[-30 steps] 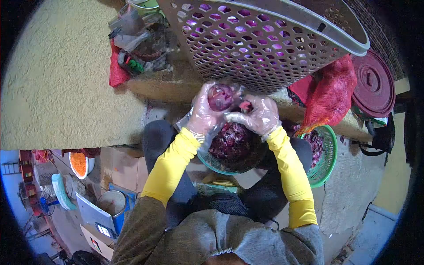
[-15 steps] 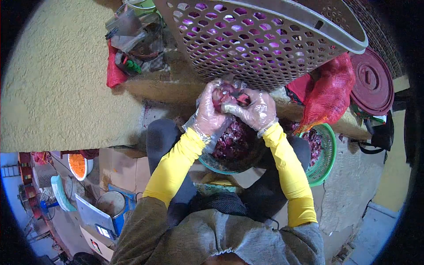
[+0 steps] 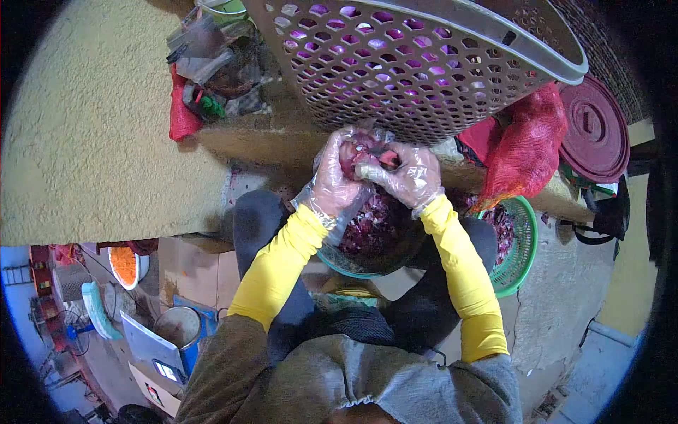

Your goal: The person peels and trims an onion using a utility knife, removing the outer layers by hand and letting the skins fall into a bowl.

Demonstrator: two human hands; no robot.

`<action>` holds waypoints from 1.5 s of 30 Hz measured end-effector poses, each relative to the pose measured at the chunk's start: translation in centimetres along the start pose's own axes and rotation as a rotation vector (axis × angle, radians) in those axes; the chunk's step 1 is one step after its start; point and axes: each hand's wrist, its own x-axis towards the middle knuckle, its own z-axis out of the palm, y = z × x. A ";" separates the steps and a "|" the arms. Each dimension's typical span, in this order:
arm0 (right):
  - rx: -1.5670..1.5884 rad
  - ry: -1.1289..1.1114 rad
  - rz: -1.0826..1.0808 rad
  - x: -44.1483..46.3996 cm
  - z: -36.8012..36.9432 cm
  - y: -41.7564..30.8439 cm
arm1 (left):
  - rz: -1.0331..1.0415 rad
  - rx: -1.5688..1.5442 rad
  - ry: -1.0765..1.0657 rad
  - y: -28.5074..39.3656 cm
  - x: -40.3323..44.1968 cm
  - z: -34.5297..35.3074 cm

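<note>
My left hand (image 3: 335, 177), in a clear plastic glove, is closed around a red onion (image 3: 349, 157). My right hand (image 3: 412, 177), gloved likewise, is curled around a small tool with a red part (image 3: 389, 158); its blade or tip cannot be made out. The right thumb reaches across toward the onion, so both hands nearly touch. Beneath them is a round basin (image 3: 346, 272), partly covered by my wrists, with purple onion skins (image 3: 371, 230) inside.
A large brown perforated basket (image 3: 424, 116) of purple onions leans just beyond my hands. At right are a green basket (image 3: 531, 244) with purple pieces, a red mesh sack (image 3: 526, 145) and a maroon lid (image 3: 595, 131). A raised ledge (image 3: 106, 141) lies left.
Both hands stay in almost the same place above the basin, with only slight finger movement around the onion and the tool.
</note>
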 end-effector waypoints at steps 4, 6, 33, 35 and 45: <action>-0.011 -0.010 -0.006 0.0 0.1 -0.1 | -0.272 -0.591 0.128 0.0 0.3 -0.4; -0.014 -0.009 -0.005 0.0 0.0 -0.2 | -0.374 -0.714 0.195 1.1 0.9 -0.3; -0.223 -0.415 -0.418 -0.4 -1.6 1.4 | -0.593 -0.701 0.437 2.3 2.0 -0.1; -0.196 -0.445 -0.398 -0.6 -1.6 1.4 | -0.611 -0.659 0.484 2.4 1.8 -0.3; -0.593 -0.809 -0.097 -1.6 3.2 2.9 | -0.296 -0.160 0.343 -0.1 -0.4 -4.9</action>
